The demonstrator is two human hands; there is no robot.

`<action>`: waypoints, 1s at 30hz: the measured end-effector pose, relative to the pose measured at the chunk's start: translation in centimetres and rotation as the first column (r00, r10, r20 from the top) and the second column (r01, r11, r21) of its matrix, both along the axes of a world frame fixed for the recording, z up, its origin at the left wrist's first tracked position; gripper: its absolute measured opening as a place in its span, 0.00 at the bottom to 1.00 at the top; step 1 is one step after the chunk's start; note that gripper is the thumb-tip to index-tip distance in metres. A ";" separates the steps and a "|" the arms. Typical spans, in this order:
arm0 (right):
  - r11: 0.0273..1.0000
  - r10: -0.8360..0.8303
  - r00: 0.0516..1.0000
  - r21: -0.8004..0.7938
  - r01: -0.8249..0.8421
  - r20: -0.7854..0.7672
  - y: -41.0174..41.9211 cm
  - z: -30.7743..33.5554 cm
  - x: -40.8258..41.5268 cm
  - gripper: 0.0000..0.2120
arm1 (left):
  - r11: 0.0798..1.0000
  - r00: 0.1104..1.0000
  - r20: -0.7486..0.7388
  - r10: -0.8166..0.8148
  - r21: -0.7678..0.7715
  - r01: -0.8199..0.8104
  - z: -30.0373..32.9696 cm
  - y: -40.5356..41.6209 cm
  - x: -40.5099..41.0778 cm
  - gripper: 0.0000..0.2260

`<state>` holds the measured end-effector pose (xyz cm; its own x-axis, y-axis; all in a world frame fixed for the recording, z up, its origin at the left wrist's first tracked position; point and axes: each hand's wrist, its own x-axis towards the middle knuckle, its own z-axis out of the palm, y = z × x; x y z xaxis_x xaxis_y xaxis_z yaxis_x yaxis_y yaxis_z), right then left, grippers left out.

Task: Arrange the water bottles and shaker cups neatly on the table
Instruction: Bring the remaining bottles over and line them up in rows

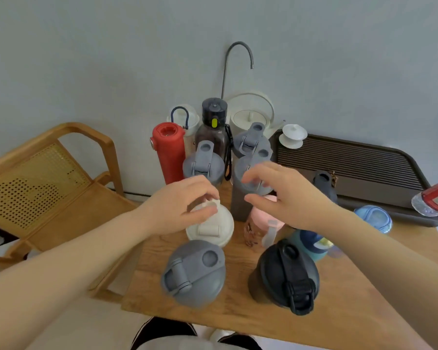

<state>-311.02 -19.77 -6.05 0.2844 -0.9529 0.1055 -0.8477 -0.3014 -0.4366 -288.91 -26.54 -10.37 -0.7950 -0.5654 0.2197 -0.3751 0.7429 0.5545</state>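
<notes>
From my remote station I log: left hand and right hand bare, no rings, watch or gloves, both forearms unsleeved; below, dark trousers with a thin pale side stripe.

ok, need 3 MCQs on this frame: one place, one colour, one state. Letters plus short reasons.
1. Where does the red cylindrical bottle stand?
A. rear left of the cluster
B. on the dark slatted tray
C. at the table's near edge

2. What colour is the shaker cup lid under the left hand?
A. black
B. white
C. pink

3. How is the right hand?
A. closed round a bottle
B. flat on the table
C. open, above the bottles

Answers:
1 A: it stands at the back left, beside the wooden chair.
2 B: the lid is cream-white, with the left fingers on its flip cap.
3 C: its fingers are spread and grip nothing.
</notes>
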 end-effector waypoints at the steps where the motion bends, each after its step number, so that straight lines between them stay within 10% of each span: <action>1: 0.991 0.037 0.999 0.132 -0.032 -0.039 0.1 0.0 0.4 0.13 | 0.996 0.996 0.055 -0.074 0.062 0.071 0.1 0.8 0.5 0.13; 7: 0.938 0.014 0.987 0.345 0.042 -0.158 -2.2 -1.7 3.1 0.12 | 0.957 0.824 0.491 -0.284 0.099 0.271 -0.6 4.0 2.4 0.42; 16: 0.862 -0.186 0.946 0.418 0.287 -0.265 -0.9 -3.8 5.9 0.17 | 0.977 0.880 0.423 -0.215 0.091 0.194 -1.4 4.4 5.0 0.44; 24: 0.716 -0.545 0.813 0.390 0.579 -0.207 -0.1 -6.8 11.7 0.54 | 0.972 0.942 0.300 0.150 0.128 -0.196 -0.9 -3.5 9.9 0.40; 30: 0.657 -0.698 0.708 0.298 0.693 -0.109 0.4 -8.8 14.6 0.48 | 0.960 0.967 0.156 0.201 0.167 -0.226 -3.3 -5.3 6.9 0.38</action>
